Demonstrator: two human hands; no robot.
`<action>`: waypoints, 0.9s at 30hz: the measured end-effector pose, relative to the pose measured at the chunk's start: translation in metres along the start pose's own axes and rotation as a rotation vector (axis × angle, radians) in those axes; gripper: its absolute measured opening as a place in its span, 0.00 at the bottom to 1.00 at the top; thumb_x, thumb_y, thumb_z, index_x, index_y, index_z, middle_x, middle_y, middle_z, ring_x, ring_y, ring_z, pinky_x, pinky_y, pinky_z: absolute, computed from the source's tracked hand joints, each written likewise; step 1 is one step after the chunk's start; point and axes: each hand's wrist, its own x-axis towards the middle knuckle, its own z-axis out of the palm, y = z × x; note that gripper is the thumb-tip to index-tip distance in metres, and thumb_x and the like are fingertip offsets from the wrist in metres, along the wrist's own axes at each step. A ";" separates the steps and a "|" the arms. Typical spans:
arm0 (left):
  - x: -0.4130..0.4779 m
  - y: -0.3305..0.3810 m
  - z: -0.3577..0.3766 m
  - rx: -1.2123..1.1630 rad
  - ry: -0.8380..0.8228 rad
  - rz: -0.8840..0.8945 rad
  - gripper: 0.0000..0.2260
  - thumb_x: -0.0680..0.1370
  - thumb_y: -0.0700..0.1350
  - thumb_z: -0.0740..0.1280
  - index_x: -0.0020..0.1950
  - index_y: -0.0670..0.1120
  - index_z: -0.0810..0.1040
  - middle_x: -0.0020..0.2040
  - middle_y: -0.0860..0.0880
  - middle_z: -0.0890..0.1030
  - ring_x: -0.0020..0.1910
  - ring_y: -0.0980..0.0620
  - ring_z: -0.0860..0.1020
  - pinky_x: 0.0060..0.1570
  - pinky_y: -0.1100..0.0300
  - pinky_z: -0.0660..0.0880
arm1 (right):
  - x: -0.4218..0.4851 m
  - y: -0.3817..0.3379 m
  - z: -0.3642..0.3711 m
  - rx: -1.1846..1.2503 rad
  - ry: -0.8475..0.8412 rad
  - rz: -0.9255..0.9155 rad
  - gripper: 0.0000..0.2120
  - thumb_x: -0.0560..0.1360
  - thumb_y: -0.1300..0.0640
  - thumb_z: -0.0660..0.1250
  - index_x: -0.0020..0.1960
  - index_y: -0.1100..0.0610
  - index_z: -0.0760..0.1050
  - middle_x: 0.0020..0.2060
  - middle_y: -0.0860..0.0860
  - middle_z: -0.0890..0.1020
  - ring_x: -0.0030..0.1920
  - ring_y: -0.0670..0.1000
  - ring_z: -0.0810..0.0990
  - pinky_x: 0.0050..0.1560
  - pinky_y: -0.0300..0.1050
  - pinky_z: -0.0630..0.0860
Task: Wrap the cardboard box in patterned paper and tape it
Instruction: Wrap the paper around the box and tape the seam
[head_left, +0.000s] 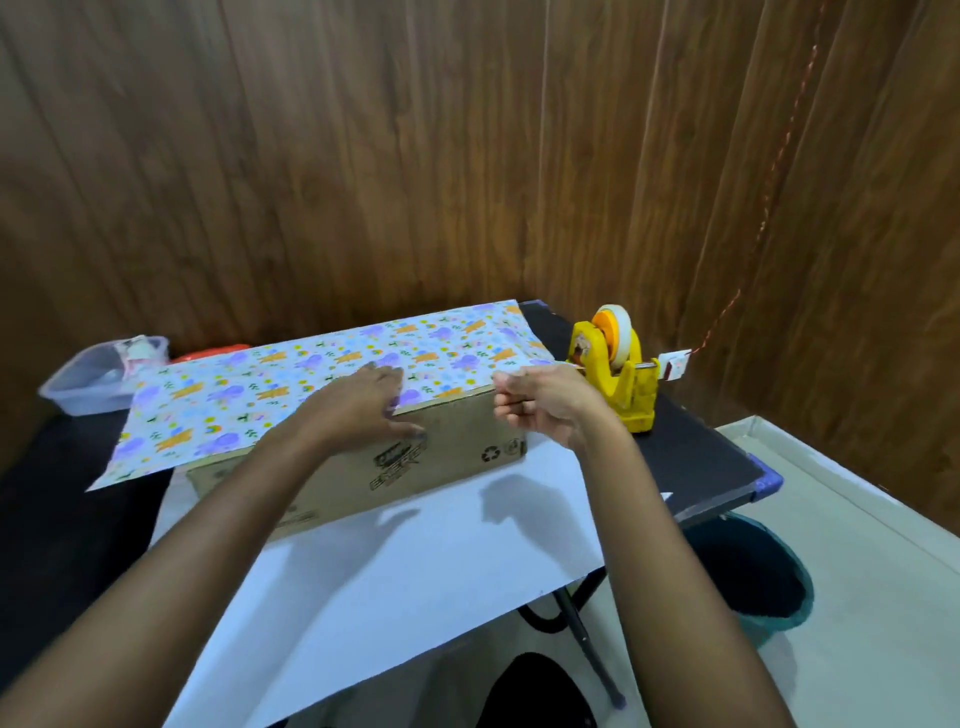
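Black table (691, 447), wood-panelled corner: taping the flap.
Your left hand (363, 405) lies flat, pinning patterned paper (249, 395) to the cardboard box (457, 441); your right hand (540, 402) pinches apparent tape strip (575, 365), dispenser (623, 379) just beyond.

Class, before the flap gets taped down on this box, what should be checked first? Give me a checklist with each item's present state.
1. Patterned paper laid over the top of the cardboard box: ok.
2. Left hand presses the paper flat at the box's top front edge: ok.
3. Tape dispenser stands right beside the right hand: ok.
4. Tape strip pinched in the right hand: cannot tell; its fingers are curled, no strip is plainly seen.
5. Box's front face covered: not ok; it is bare, and the white near part of the sheet lies flat on the table.
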 end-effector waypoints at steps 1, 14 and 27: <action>-0.009 -0.011 0.003 0.040 -0.033 -0.032 0.36 0.76 0.60 0.62 0.76 0.43 0.54 0.78 0.47 0.52 0.76 0.50 0.51 0.71 0.56 0.57 | 0.000 0.001 0.019 -0.021 -0.059 0.020 0.10 0.78 0.61 0.64 0.38 0.61 0.72 0.30 0.53 0.75 0.23 0.44 0.76 0.25 0.33 0.72; -0.057 -0.032 0.038 0.098 0.295 -0.132 0.27 0.81 0.53 0.56 0.76 0.43 0.56 0.77 0.46 0.57 0.75 0.50 0.56 0.71 0.60 0.54 | 0.014 -0.010 0.133 -0.422 0.012 0.104 0.11 0.77 0.67 0.60 0.36 0.64 0.71 0.15 0.53 0.74 0.15 0.48 0.74 0.18 0.29 0.63; -0.060 -0.033 0.038 0.084 0.322 -0.149 0.26 0.81 0.54 0.55 0.76 0.44 0.55 0.77 0.47 0.56 0.75 0.50 0.55 0.70 0.58 0.56 | 0.011 -0.020 0.148 -1.019 -0.033 0.111 0.12 0.75 0.69 0.59 0.34 0.63 0.68 0.11 0.50 0.70 0.11 0.45 0.68 0.14 0.31 0.63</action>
